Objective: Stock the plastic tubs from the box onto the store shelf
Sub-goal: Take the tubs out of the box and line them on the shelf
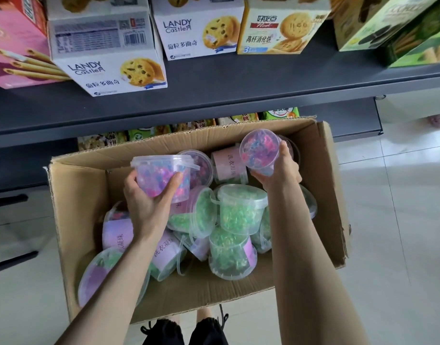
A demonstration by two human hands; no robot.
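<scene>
Cardboard box (72, 195) sat below the shelf (214, 90), full of tubs. Left hand (149, 205) gripped a pink tub (161, 178). Right hand (281, 168) gripped a tipped tub (260, 151) above the box.

An open cardboard box (72, 207) fills the middle of the frame, resting on the floor (400, 220) in front of the store shelf (214, 90), which runs across the upper part. Biscuit cartons (109, 68) stand in a row on that shelf. Plastic tubs (238, 210) lie heaped in the box. Above the heap, the left hand (146, 207) holds one tub (161, 178) at centre left, and the right hand (281, 170) holds another tub (260, 151) at centre right.
</scene>
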